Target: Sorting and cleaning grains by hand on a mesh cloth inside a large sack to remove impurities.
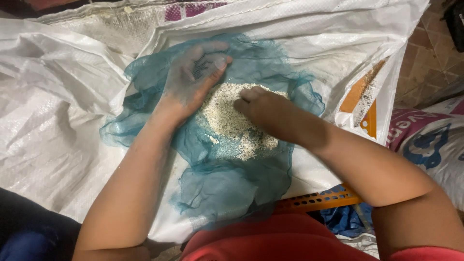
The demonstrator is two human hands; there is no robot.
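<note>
**Teal mesh, one grain heap, two hands at work**

Teal mesh cloth (217,183) lies spread over the white woven sack (63,111), and one heap of pale crushed grain (232,121) sits in the middle of it. Your left hand (193,79) is under a fold of the mesh at the far left edge of the heap; its fingers are curled together, pressed against the grain through the cloth. Your right hand (263,106) rests bare on top of the heap, fingers bent down into the grain, so you cannot tell from here if they pinch anything.

How far is the work? I judge it about the middle: the grain is gathered into one pile, but the cloth edges are open and loose on all sides, not closed.

Count: one mesh cloth, one heap, two hands. To the right you see one printed sack (430,145) on the floor, and one orange perforated strip (319,199) near you.
</note>
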